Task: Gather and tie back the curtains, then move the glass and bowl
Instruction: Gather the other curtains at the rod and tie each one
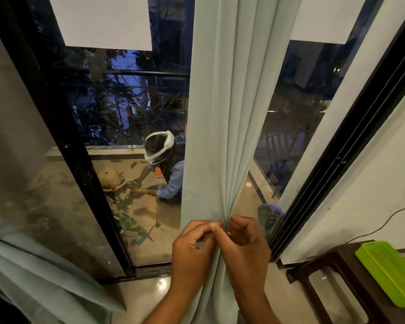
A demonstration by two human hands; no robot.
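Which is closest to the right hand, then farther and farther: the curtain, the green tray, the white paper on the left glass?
1. curtain: pinched in the right hand.
2. green tray: low right, on the dark table.
3. white paper: top left, on the glass.

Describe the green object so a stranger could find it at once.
Start at the black-framed sliding glass door and go to its right end, where a dark wooden table stands against the white wall. The lime-green plastic tray lies on it, flat and perforated, the only brightly coloured thing indoors.
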